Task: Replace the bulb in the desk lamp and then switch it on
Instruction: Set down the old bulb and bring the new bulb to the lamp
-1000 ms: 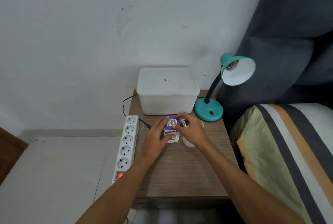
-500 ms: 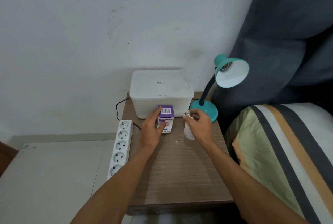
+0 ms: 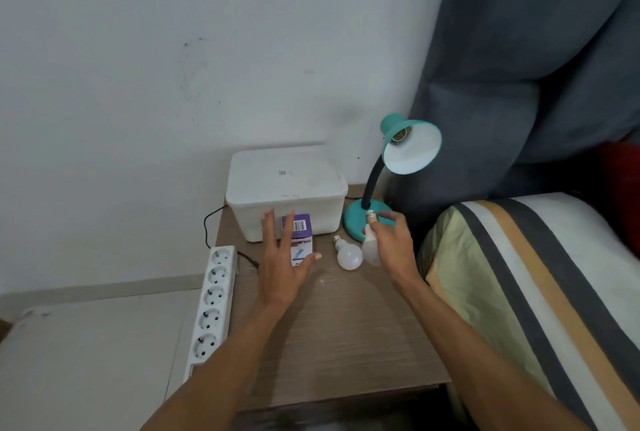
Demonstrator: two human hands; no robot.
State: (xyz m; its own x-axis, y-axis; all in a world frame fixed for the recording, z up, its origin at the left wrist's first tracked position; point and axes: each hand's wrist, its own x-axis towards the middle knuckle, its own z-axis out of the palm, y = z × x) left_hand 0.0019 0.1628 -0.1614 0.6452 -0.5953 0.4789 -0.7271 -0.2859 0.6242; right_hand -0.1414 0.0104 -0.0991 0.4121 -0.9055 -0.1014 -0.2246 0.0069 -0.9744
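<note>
Head view, looking down at a brown wood-grain bedside table (image 3: 346, 337) against a white wall.

Right hand (image 3: 391, 243) raised just in front of the round teal base of a teal gooseneck desk lamp (image 3: 367, 219), fingers closed around a white frosted bulb with a silver screw cap (image 3: 371, 240). Cap end up and tilted away toward the lamp, rounded glass end down toward the table. Long axis close to upright.

Up and slightly right of that grip: the lamp's teal shade (image 3: 412, 148), white inside, mouth turned toward the camera. Brass socket visible deep in the shade, with no bulb in it. Right hand clearly nearer the shade than the left. Judged next need: lift the bulb and turn its cap toward the socket.

Second white bulb (image 3: 348, 254) lying on its side on the table, just left of the held one, cap pointing away toward the wall. Not touched by either hand.

Left hand (image 3: 280, 267) flat and spread, fingers apart, gripping nothing, hovering in front of a small purple and white cardboard bulb box (image 3: 298, 236). Contact with the box not clear.

Behind the box, a white lidded plastic bin (image 3: 285, 188). On the floor to the left, a white five-socket power strip (image 3: 211, 306). To the right, a bed with striped bedding (image 3: 519, 292).
</note>
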